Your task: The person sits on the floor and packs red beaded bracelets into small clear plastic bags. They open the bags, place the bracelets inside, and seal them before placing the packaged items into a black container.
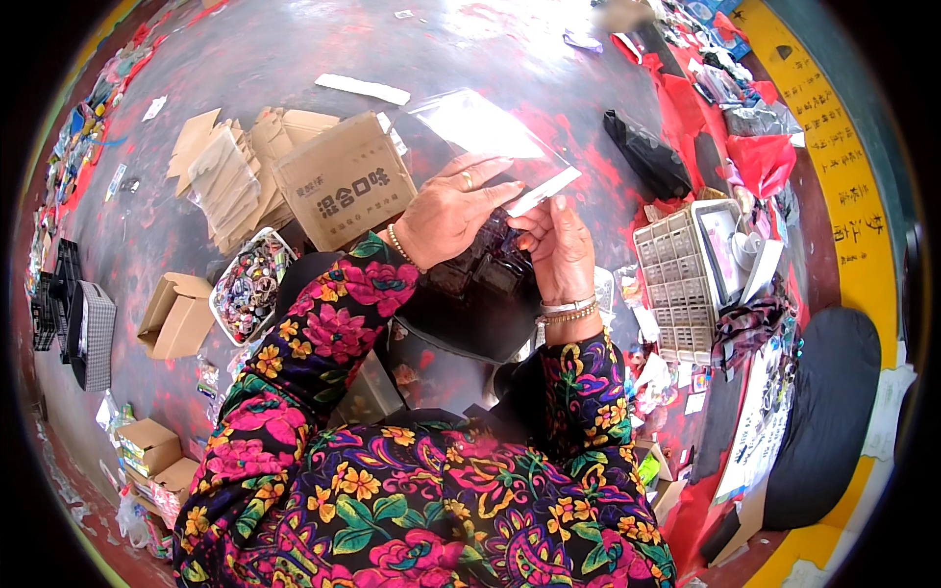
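While a cardboard box point(343, 181) sits on the floor point(510, 49) just left, my left hand point(451, 211) and right hand point(557, 250) pinch a clear bag point(480, 127) by its white strip point(542, 192), over my lap.

Two hands, left hand point(446, 211) and right hand point(559, 245), on one clear plastic bag point(485, 127); one printed cardboard box point(343, 181) far left; one white tray of trinkets point(250, 284); one grey compartment box point(676, 284) right
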The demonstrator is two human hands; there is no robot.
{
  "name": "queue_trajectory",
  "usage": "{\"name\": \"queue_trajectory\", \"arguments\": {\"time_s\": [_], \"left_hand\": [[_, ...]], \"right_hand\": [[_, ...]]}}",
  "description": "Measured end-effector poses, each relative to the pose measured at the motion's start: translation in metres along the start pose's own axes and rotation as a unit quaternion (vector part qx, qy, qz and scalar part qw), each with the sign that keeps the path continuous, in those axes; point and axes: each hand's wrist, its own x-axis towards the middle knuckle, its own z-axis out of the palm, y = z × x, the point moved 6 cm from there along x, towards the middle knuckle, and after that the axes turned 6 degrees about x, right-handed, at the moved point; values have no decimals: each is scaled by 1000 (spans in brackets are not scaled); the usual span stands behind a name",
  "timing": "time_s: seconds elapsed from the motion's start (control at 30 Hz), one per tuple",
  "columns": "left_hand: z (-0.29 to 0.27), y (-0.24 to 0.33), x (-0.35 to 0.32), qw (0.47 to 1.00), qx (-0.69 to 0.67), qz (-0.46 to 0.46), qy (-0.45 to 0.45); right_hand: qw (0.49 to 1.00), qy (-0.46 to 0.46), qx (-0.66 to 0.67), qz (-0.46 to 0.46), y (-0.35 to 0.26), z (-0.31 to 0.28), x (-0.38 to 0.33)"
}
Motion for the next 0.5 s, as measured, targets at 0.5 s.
{"name": "queue_trajectory", "arguments": {"time_s": [0.5], "left_hand": [[1, -1, -2, 999, -35, -6, -11]], "right_hand": [[994, 48, -86, -42, -6, -4, -1]]}}
